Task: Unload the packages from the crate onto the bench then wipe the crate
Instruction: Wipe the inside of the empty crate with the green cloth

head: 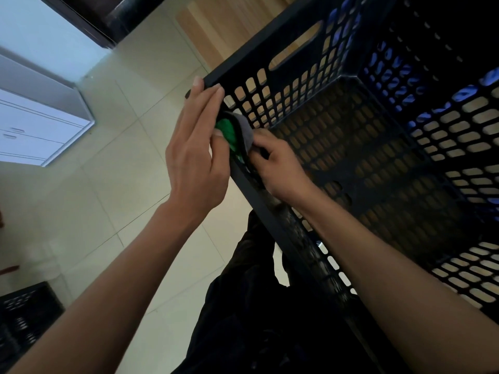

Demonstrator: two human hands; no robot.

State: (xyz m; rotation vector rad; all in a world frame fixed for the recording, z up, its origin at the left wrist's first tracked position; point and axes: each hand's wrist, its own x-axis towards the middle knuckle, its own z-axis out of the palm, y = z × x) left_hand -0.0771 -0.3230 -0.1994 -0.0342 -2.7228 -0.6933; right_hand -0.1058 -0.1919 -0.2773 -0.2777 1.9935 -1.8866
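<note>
At the far left stands a pale cabinet [40, 122] with flat, smooth doors and small bar handles, and low in the left corner shows part of a second dark crate [24, 319] with the same perforated plastic walls. Between them runs a floor [89, 201] of large, glossy cream tiles with thin grout lines.

The left hand [194, 155] reaches up from the lower left, fingers straight and laid flat against the outside of the near corner of the crate [378, 163], the fingertips resting on its smooth top rim; it clasps nothing. Just beside it, draped over the rim, is a soft cloth [237, 136], green on the outer side and grey where it folds inward, with a dark edge. The right hand [275, 163] is inside the crate, fingers curled and pinching the grey part of the cloth against the wall.

The crate is black, rigid plastic, its walls and bottom a lattice of rounded oblong holes, with a long handle slot in the far wall. It rests on a light wooden bench [232, 25] with visible grain, seen through the holes. No packages lie inside it; something blue [391, 66] shows through the far right wall, too hidden to identify. Dark trousers [243, 306] fill the lower middle.
</note>
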